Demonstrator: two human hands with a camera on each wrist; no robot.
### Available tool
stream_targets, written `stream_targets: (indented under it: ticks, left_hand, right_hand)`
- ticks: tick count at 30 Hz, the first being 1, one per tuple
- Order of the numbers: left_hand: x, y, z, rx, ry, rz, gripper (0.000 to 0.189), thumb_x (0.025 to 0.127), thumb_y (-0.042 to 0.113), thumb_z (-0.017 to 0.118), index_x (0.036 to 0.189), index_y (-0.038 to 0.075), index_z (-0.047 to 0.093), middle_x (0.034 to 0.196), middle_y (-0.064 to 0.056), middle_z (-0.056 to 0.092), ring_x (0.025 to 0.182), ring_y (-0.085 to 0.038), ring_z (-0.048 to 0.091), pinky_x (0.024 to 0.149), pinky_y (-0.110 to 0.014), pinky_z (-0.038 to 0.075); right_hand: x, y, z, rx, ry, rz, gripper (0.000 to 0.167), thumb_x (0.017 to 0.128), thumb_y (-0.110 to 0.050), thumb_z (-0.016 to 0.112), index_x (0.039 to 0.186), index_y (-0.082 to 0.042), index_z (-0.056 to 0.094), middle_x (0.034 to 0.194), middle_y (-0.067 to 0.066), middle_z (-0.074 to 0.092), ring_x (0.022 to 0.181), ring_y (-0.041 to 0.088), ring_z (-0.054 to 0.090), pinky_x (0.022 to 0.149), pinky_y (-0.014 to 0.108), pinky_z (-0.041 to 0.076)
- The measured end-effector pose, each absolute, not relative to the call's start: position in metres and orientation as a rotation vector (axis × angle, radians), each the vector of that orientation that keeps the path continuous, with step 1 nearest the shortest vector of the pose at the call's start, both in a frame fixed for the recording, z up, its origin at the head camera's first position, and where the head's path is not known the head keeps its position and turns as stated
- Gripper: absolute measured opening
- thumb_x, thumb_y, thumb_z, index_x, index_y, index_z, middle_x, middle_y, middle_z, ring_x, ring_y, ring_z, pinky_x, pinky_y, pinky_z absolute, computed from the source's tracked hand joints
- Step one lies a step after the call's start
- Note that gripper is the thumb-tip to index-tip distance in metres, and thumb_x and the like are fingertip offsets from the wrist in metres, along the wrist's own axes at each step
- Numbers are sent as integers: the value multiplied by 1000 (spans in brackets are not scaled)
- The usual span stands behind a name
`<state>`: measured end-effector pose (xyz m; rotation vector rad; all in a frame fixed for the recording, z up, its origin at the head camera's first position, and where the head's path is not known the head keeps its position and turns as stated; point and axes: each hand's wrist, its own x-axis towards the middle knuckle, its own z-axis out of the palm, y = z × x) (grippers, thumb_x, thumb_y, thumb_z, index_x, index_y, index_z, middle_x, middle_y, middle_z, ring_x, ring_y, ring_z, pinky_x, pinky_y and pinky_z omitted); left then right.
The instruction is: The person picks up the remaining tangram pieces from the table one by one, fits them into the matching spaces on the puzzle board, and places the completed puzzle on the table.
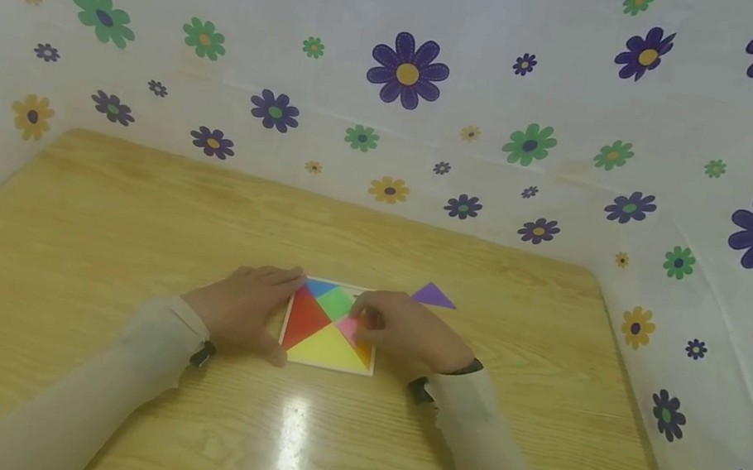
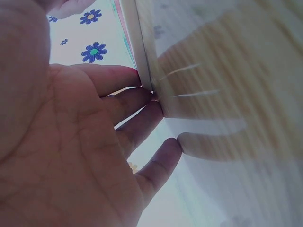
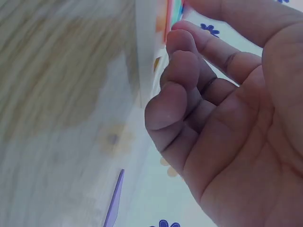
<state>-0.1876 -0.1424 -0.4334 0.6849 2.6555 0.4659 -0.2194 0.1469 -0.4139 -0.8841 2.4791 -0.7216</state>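
A tangram tray (image 1: 326,366) with a pale rim lies on the table. In it are a red triangle (image 1: 304,319), a yellow triangle (image 1: 326,346), a blue piece (image 1: 320,288), a green piece (image 1: 334,302) and an orange piece (image 1: 364,352). My left hand (image 1: 247,309) rests along the tray's left side, its extended fingers touching the rim in the left wrist view. Over the tray's right half, my right hand (image 1: 409,329) pinches the pink tangram piece (image 1: 347,326) between thumb and index finger; the other fingers curl inward. My right hand partly hides the pink and orange pieces.
A purple triangle (image 1: 435,295) lies on the wooden table (image 1: 197,439), just beyond the right hand. A white flowered sheet (image 1: 327,84) stands up behind the table and along its sides.
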Motion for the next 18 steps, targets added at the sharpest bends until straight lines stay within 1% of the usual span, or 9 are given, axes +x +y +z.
stream_targets:
  ticks: [5, 9, 13, 18]
  left_hand:
    - [-186, -142, -430, 693, 2651, 466, 118, 76, 65, 82, 165, 11, 26, 171, -6, 23, 157, -33, 21, 126, -56, 22]
    - [-186, -142, -429, 697, 2648, 465, 118, 77, 65, 81, 165, 11, 25, 172, -6, 22, 157, -33, 21, 126, -56, 22]
    - [-187, -142, -429, 698, 2645, 470, 118, 77, 64, 82, 165, 11, 25, 172, -6, 22, 157, -34, 21, 126, -55, 21]
    - [-187, -143, -430, 704, 2647, 474, 119, 76, 64, 82, 165, 11, 25, 172, -7, 22, 157, -34, 22, 126, -56, 21]
  right_hand:
    - [-221, 145, -417, -882, 2474, -677, 13, 95, -23, 75, 106, -24, 68, 85, -5, 60, 82, 14, 58, 74, 30, 51]
    - [-219, 141, -416, -846, 2482, -678, 18, 96, -24, 75, 111, -20, 66, 87, -1, 59, 83, 16, 57, 74, 31, 50]
    - [-218, 140, -417, -830, 2483, -686, 22, 96, -24, 75, 114, -17, 65, 84, 0, 56, 80, 16, 55, 71, 30, 47]
    - [-218, 144, -416, -793, 2489, -687, 28, 96, -28, 75, 119, -18, 61, 87, -1, 59, 79, 15, 57, 72, 30, 50]
